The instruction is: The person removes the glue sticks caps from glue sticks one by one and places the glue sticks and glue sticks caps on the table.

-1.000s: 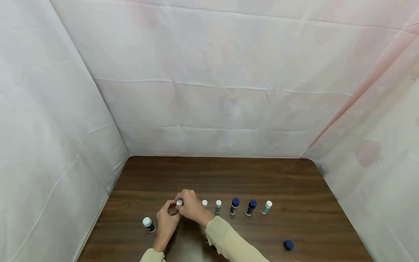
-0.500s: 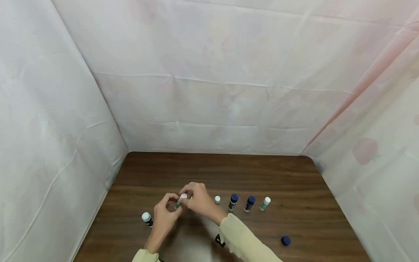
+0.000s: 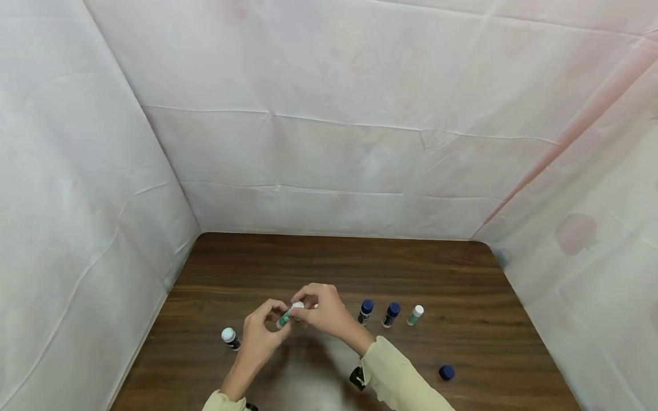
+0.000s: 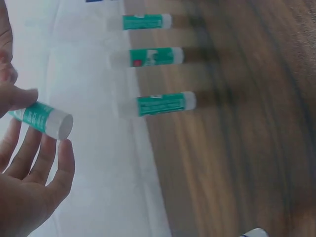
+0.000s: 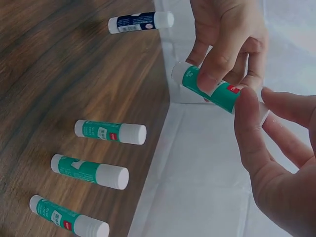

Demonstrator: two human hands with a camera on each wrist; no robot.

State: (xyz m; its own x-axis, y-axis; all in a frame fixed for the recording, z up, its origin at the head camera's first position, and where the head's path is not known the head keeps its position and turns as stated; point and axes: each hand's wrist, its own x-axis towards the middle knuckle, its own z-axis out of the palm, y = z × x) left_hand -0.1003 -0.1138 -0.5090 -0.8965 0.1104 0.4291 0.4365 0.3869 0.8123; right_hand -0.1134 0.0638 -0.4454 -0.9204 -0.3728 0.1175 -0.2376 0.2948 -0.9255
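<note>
- Left hand pinches the green glue stick; right hand pinches its cap.
- Right wrist view shows three green sticks beside it.
- Head view adds two blue-capped sticks, right of it.

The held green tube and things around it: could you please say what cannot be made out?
Held green tube: print too small to read, head view.
Its cap: mostly covered by the right hand, right wrist view.
Three standing green tubes: mostly hidden behind the right hand, head view.
White-ended thing: cut off by the bottom edge, left wrist view.
</note>
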